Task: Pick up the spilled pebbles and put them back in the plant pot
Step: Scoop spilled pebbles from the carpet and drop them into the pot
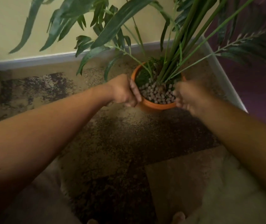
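Observation:
An orange plant pot stands on the floor in the room's corner, with tall green stems and long leaves rising from it. Grey-brown pebbles fill the near half of its top; green moss covers the far half. My left hand grips the pot's left rim, fingers curled over the edge. My right hand is blurred at the pot's right rim, over the pebbles, fingers bent; whether it holds pebbles cannot be made out. No loose pebbles show on the floor.
The speckled brown and beige floor spreads toward me. A yellow wall with a grey skirting board runs behind, and a purple wall closes the right side. Leaves hang over the pot.

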{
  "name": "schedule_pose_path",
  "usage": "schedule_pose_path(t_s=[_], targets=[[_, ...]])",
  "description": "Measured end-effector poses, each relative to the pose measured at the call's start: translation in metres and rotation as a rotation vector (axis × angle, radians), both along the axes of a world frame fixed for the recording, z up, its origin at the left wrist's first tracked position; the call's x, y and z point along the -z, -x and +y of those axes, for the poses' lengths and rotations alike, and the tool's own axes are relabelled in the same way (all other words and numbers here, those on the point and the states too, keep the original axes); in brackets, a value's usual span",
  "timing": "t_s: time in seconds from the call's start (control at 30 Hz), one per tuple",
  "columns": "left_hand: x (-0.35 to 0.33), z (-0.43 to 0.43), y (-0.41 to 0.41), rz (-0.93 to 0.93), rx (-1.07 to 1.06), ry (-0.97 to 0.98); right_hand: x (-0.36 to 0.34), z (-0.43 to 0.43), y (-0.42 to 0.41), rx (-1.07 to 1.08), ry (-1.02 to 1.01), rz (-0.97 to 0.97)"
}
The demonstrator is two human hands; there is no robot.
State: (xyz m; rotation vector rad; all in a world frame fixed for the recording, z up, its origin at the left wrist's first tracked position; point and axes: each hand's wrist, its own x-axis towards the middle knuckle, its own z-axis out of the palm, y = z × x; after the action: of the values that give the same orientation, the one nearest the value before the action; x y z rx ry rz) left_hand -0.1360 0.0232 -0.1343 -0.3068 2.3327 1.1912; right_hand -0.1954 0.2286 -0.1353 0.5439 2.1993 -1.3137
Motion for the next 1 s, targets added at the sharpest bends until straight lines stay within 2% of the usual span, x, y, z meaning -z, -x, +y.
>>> schedule_pose_path(t_s=[0.1,0.17,0.3,0.37,0.43,0.53,0.6,0.7,0.8,0.9,1.0], targets=[[0.016,-0.017,-0.027,-0.323,0.182,-0.061,0.02,-0.016,-0.072,-0.438,-0.16,-0.233],[0.031,-0.017,-0.042,-0.467,0.334,0.068,0.038,-0.029,-0.112,-0.625,-0.191,-0.342],[0.062,0.008,-0.056,-0.486,0.54,0.289,0.079,-0.042,-0.141,-0.902,-0.436,-0.285],[0.079,0.023,-0.065,-0.409,0.614,0.465,0.095,-0.043,-0.151,-0.935,-0.503,-0.249],[0.094,0.04,-0.079,-0.426,0.652,0.551,0.106,-0.042,-0.162,-0.938,-0.539,-0.223],[0.114,0.064,-0.101,-0.566,0.646,0.45,0.117,-0.038,-0.171,-0.906,-0.599,-0.278],[0.127,0.076,-0.116,-0.589,0.566,0.447,0.124,-0.037,-0.173,-0.864,-0.607,-0.304],[0.14,0.087,-0.133,-0.511,0.36,0.478,0.131,-0.037,-0.175,-0.838,-0.628,-0.261],[0.145,0.092,-0.139,-0.372,0.246,0.472,0.134,-0.033,-0.181,-0.848,-0.65,-0.274],[0.145,0.088,-0.141,-0.311,0.226,0.469,0.138,-0.03,-0.198,-0.939,-0.64,-0.342],[0.144,0.088,-0.143,-0.288,0.254,0.485,0.147,-0.032,-0.211,-0.913,-0.589,-0.283]])
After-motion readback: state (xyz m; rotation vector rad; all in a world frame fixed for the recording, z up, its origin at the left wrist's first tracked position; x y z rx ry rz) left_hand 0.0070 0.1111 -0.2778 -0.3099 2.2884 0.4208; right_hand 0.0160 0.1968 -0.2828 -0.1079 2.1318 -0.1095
